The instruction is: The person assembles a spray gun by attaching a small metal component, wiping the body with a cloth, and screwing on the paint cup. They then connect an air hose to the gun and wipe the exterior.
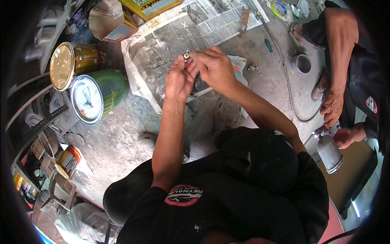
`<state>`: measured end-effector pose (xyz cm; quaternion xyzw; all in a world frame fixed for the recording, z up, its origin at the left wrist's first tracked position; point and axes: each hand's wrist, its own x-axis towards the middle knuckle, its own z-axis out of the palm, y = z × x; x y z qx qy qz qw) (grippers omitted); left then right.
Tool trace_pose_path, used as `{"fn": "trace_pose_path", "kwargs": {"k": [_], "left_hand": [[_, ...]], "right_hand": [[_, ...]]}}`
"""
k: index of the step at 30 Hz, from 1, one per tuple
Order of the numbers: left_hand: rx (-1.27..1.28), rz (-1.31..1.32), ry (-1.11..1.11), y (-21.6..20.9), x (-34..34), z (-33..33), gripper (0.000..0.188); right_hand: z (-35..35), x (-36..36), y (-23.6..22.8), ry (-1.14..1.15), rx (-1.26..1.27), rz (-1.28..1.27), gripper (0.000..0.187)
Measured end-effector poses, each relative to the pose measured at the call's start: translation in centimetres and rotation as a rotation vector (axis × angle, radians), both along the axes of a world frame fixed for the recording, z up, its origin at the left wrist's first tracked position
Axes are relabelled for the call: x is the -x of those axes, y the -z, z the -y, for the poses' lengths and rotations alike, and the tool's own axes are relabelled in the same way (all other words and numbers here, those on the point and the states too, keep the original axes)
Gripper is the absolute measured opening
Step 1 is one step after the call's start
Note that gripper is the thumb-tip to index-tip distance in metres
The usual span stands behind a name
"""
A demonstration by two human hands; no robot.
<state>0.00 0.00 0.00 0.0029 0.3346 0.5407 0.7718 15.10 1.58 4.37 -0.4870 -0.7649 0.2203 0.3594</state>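
Note:
Above newspaper sheets [146, 53] spread on the floor, my two hands meet. The fingertips of my left hand [177, 81] pinch a small round metal fitting [187, 57] with a brass-coloured centre. My right hand [217, 68] is closed right beside the fitting, its thumb and forefinger pressed together. Whatever lies between those right fingers is hidden or too small to make out. Under my hands, some small dark items on the paper are partly covered.
Paint cans [87, 99] and an open carton [107, 20] stand at left. A co-worker at right holds a spray gun with a metal cup [330, 153]. A hose [289, 87], a green screwdriver [269, 45] and a grey cup [301, 64] lie between us.

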Motion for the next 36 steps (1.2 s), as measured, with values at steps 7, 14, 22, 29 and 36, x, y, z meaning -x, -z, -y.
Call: {"fn": "trace_pose_path", "kwargs": {"k": [7,14,22,29,36], "left_hand": [[-0.015,-0.033,-0.017,-1.3,0.0,-0.7,0.019],[0.003,-0.02,-0.024,0.0,-0.1,0.1,0.02],[0.015,-0.062,-0.033,-0.6,-0.7,-0.1,0.019],[0.106,0.107,-0.039,0.3,1.1,-0.3,0.019],[0.145,0.029,-0.156,-1.0,1.0,-1.0,0.019]], "right_hand": [[-0.3,0.6,0.1,-0.009,-0.024,-0.043,0.03],[0.7,0.4,0.6,-0.036,-0.035,0.01,0.029],[0.3,0.4,0.5,-0.018,-0.046,0.005,0.024],[-0.6,0.0,-1.0,0.093,0.051,-0.086,0.017],[0.1,0.2,-1.2,0.099,0.188,-0.103,0.017]]}}
